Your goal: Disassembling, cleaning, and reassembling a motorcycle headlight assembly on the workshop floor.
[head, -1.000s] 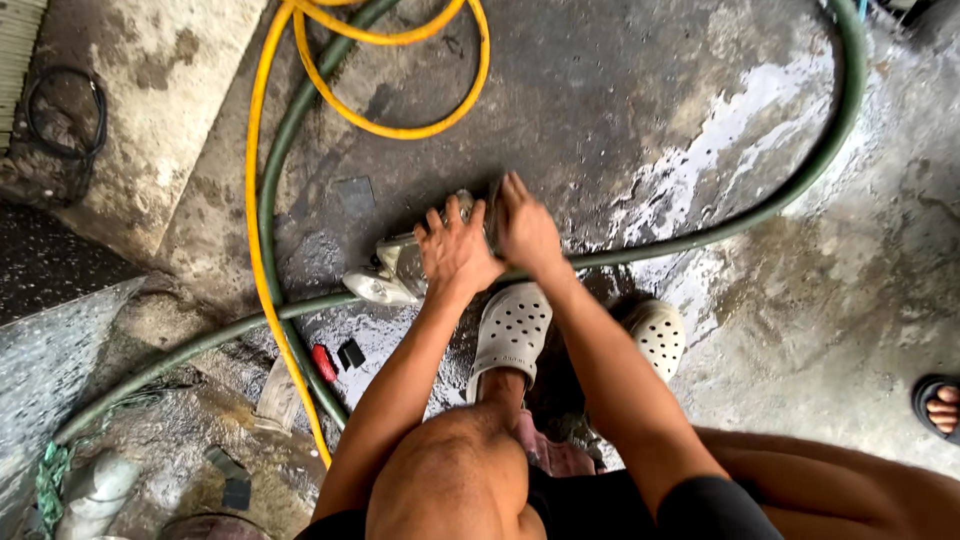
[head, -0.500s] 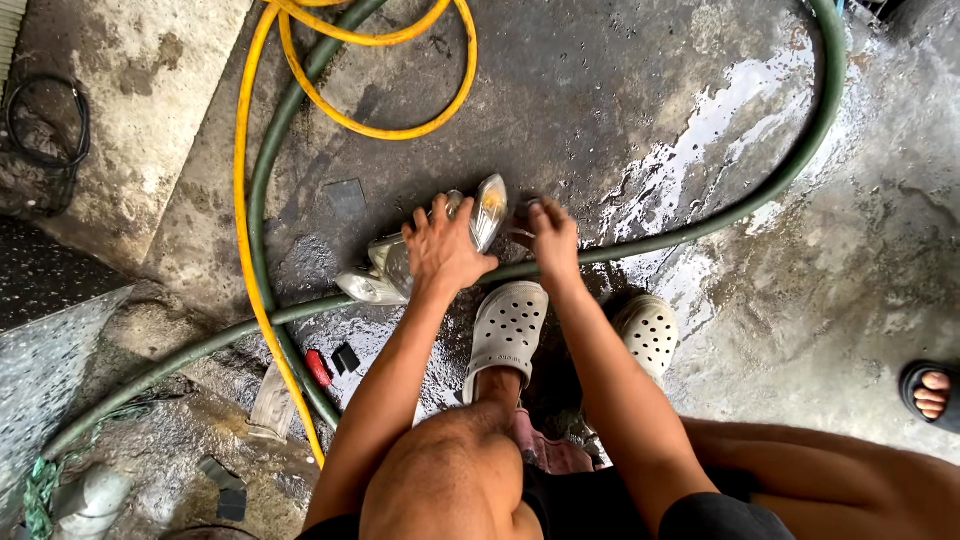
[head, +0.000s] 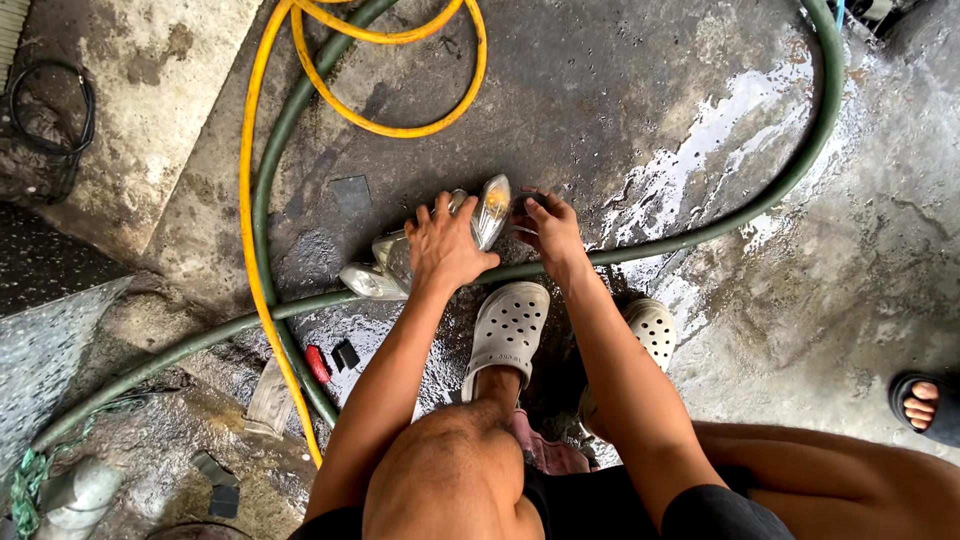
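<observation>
Since the frame 1 second ago, both hands have parted and the headlight unit (head: 470, 225) has been tipped up, so its amber-tinted lens now stands on edge between them instead of lying hidden under the palms. Left hand (head: 445, 250) lies flat over the near side of the headlight unit, fingers spread and pointing away from the body, thumb hooked toward the lens. Right hand (head: 548, 232) sits just beside the lens on its other side, fingers curled in against the back of the housing; whether they pinch anything there cannot be told.

Just behind the wrists, on the body side of the headlight unit, a green hose (head: 700, 230) crosses the wet concrete floor (head: 620, 90). Beyond the headlight unit, well apart from it, a yellow hose (head: 400, 128) loops. Nearer the body than the headlight unit are 2 pale perforated clogs (head: 508, 330), and to the left-hand side of those lies a small red part (head: 317, 363). Far off on the right-hand side, another person's sandalled toes (head: 925, 398) show at the frame edge.
</observation>
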